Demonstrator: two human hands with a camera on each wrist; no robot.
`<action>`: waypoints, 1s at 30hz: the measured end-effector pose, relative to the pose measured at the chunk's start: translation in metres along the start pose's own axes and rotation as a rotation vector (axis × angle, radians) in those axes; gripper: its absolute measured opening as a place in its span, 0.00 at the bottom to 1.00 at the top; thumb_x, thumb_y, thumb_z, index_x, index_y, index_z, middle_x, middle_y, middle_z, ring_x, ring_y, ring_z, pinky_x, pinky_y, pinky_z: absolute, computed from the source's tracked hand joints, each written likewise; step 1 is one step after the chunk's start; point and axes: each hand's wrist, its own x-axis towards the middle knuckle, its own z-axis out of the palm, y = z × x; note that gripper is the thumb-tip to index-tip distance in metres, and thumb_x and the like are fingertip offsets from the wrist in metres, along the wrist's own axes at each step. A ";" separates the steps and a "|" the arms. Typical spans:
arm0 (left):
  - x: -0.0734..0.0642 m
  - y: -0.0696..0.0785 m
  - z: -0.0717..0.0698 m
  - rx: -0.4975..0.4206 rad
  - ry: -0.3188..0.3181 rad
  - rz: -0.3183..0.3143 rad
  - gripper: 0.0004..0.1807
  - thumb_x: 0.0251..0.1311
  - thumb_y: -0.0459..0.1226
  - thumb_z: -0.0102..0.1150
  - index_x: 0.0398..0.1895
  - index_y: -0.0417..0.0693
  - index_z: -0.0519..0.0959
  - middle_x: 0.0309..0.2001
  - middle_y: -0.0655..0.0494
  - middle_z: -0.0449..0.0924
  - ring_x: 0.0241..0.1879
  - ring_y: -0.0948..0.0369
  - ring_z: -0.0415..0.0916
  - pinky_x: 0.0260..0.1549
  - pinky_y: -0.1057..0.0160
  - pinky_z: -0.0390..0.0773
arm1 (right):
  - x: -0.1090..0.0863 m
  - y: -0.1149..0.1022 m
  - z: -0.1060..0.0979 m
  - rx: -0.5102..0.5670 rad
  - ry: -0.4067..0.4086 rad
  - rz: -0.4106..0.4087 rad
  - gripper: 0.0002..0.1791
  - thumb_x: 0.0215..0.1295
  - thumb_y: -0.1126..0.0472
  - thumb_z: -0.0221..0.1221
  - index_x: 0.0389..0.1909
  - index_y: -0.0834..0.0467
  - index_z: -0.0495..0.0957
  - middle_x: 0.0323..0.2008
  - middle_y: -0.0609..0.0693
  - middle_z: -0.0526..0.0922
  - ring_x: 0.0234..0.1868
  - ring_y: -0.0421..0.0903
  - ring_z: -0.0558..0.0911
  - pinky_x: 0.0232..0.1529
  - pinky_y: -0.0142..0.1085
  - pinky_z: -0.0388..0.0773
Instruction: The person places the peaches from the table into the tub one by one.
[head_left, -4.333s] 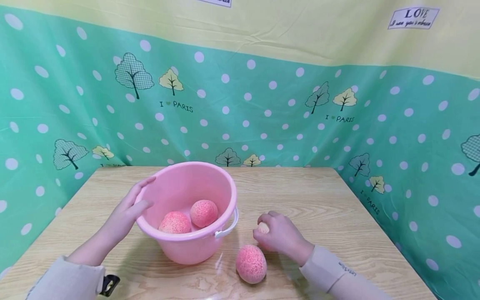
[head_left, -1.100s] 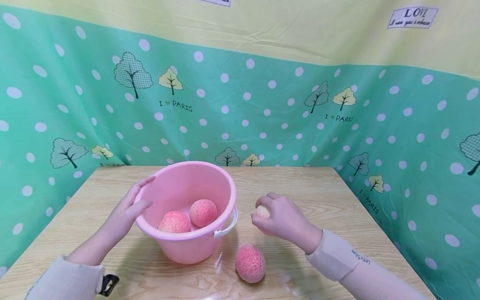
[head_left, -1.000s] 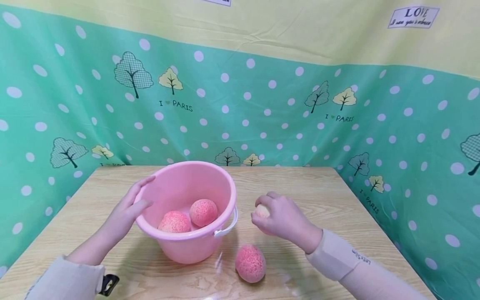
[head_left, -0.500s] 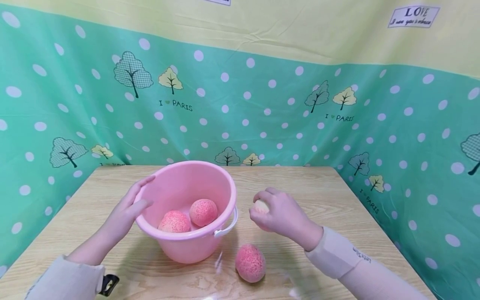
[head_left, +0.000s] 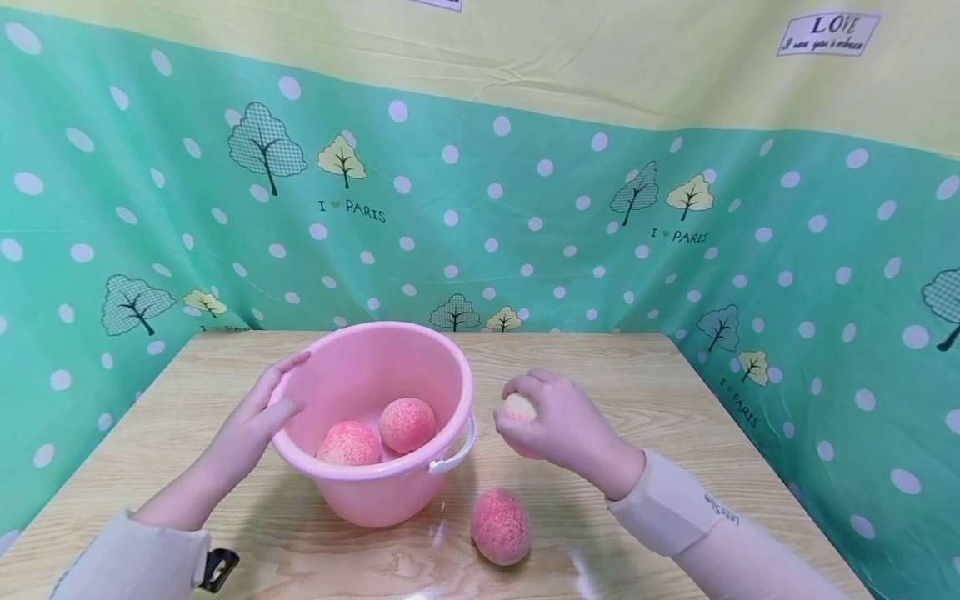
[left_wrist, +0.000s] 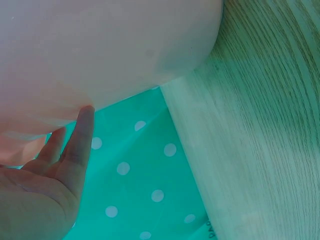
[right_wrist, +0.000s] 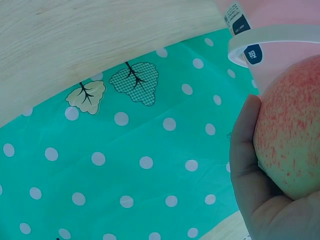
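My left hand [head_left: 258, 421] grips the rim of a pink bucket [head_left: 382, 500], thumb over the edge and fingers along the outer side. In the left wrist view, fingertips [left_wrist: 86, 111] touch the bucket's outer wall. My right hand [head_left: 570, 429] holds a red-streaked, pale yellow peach [right_wrist: 292, 135] just right of the bucket, off the table. Most of that fruit is hidden by the fingers in the head view. Inside the bucket lie two pink speckled peaches, one at left [head_left: 350, 444] and one at right [head_left: 407, 425]. Another peach [head_left: 501, 527] rests on the table in front.
A white handle [head_left: 456, 454] hangs at the bucket's right side. The wooden table [head_left: 622, 375] is bounded by a green dotted cloth [head_left: 420, 225] at the back and sides. A black clip [head_left: 219, 570] sits by the left sleeve.
My right hand has lifted its peach from near the table and shifted it slightly toward the bucket. The left hand, the bucket and the other peaches stay in place.
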 end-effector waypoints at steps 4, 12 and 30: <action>0.000 0.000 0.000 -0.004 -0.001 0.002 0.31 0.72 0.36 0.42 0.77 0.47 0.51 0.73 0.38 0.56 0.55 0.81 0.63 0.46 0.79 0.71 | 0.000 0.000 -0.001 0.001 0.007 -0.011 0.12 0.55 0.52 0.63 0.36 0.55 0.84 0.36 0.48 0.85 0.37 0.46 0.83 0.39 0.39 0.80; 0.000 0.000 0.000 -0.002 -0.003 0.001 0.31 0.72 0.36 0.42 0.77 0.46 0.51 0.73 0.38 0.55 0.55 0.81 0.62 0.46 0.78 0.71 | 0.004 -0.004 -0.010 0.038 0.012 0.011 0.13 0.55 0.51 0.63 0.37 0.54 0.84 0.36 0.47 0.84 0.35 0.44 0.81 0.35 0.35 0.77; 0.000 0.000 -0.001 0.004 -0.006 -0.008 0.32 0.72 0.36 0.42 0.78 0.48 0.51 0.73 0.37 0.55 0.55 0.81 0.62 0.46 0.77 0.73 | 0.015 -0.014 -0.022 0.145 0.028 0.054 0.09 0.56 0.51 0.62 0.36 0.49 0.84 0.35 0.45 0.85 0.34 0.44 0.78 0.30 0.35 0.76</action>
